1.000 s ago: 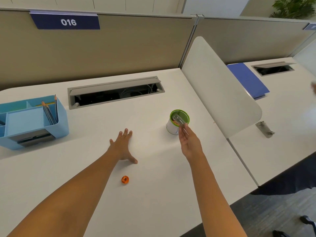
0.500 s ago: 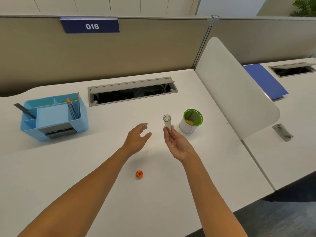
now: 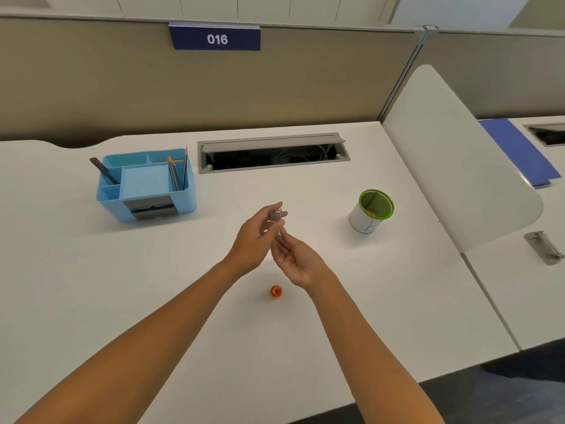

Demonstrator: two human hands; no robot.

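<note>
A small clear vial (image 3: 276, 215) is held upright above the middle of the white desk (image 3: 153, 286). My left hand (image 3: 255, 238) grips its upper part, with thumb and fingers curled round it. My right hand (image 3: 298, 258) is palm up just below and pinches the vial's lower end with its fingertips. A small orange cap (image 3: 276, 291) lies on the desk below both hands, closer to me. To the right stands a white cup with a green rim (image 3: 371, 209), with something orange at its bottom.
A blue desk organizer (image 3: 146, 185) with pencils stands at the back left. An open grey cable tray (image 3: 272, 153) is set into the desk behind the hands. A white divider panel (image 3: 458, 154) borders the right side, with a blue folder (image 3: 519, 151) and a metal clip (image 3: 544, 247) beyond it.
My right hand drew the vial away from the cup, leftward. My left hand lifted off the desk and closed round the vial's top. The view shifted to the left.
</note>
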